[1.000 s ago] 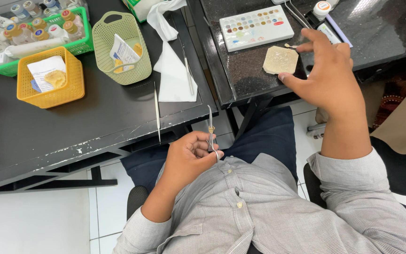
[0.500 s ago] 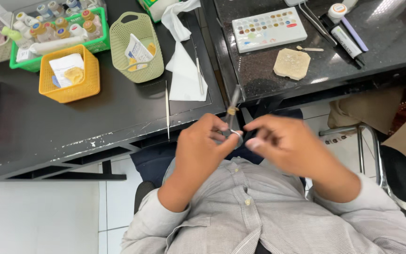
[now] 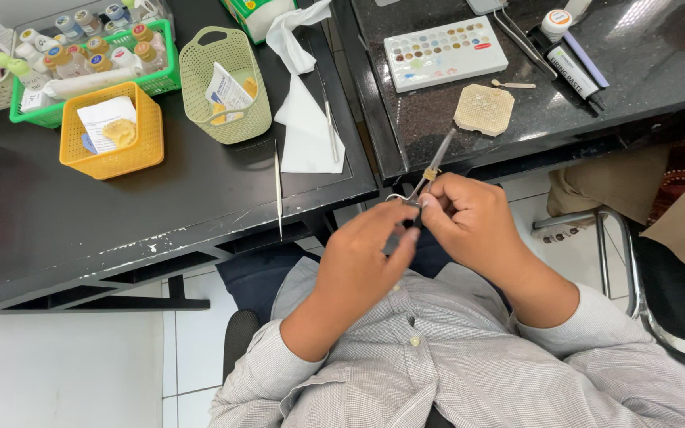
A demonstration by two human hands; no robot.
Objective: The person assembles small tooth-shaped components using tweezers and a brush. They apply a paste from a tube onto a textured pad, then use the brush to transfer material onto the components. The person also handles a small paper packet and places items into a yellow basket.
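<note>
Both your hands have drawn closer together over your lap since half a second ago, meeting on the metal forceps (image 3: 428,178).

Your left hand (image 3: 362,261) pinches the forceps' looped handles while your right hand (image 3: 473,226) closes its fingers (image 3: 430,208) round the shank, likely steadying it; the tip points away toward the tan honeycomb tray (image 3: 484,108) on the counter (image 3: 636,79) beyond. Whatever sits between your fingertips is hidden, and the handles are mostly covered.
</note>
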